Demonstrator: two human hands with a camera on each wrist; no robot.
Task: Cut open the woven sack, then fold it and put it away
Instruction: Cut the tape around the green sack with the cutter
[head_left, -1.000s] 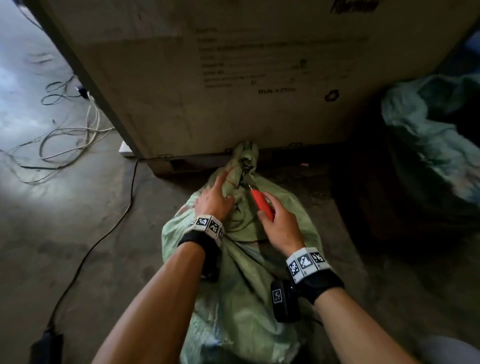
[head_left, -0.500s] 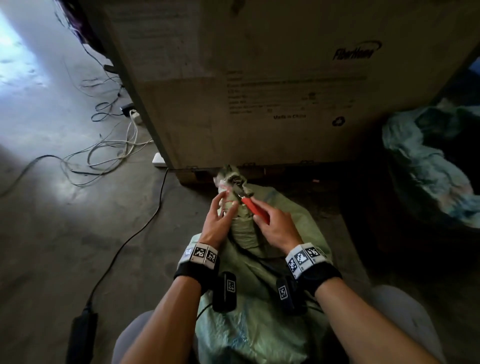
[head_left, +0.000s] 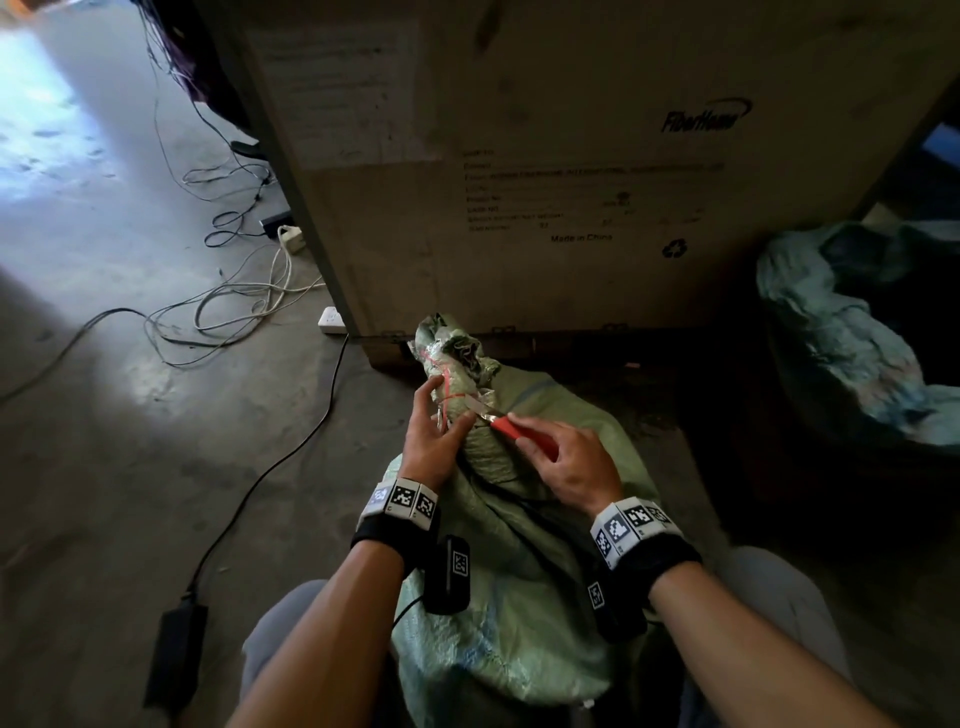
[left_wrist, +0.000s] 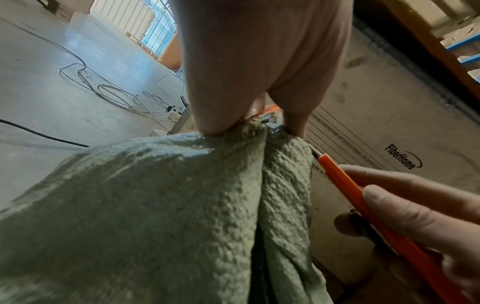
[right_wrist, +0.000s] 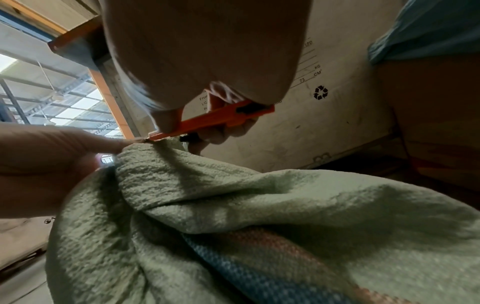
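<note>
A pale green woven sack (head_left: 519, 545) lies on the floor between my knees, its bunched neck tied with red string (head_left: 445, 387). My left hand (head_left: 434, 431) grips that neck, fingers on its left side and thumb on its right. My right hand (head_left: 571, 462) holds an orange utility knife (head_left: 522, 430), whose blade tip touches the neck just below the string. In the left wrist view, the left hand (left_wrist: 249, 102) presses into the sack (left_wrist: 155, 205), with the knife (left_wrist: 348, 185) at the right. The right wrist view shows the knife (right_wrist: 213, 120) with its tip at the sack's (right_wrist: 259, 205) neck.
A large printed crate (head_left: 571, 156) stands right behind the sack's neck. Loose cables (head_left: 234, 296) and a white power strip (head_left: 331, 318) lie on the concrete floor at the left, and a black adapter (head_left: 174, 654) sits near my left knee. Another blue-green sack (head_left: 841, 338) is heaped at the right.
My left hand has slid up to the tied neck, where the red string now shows. The knife's blade has come down against the neck below the string.
</note>
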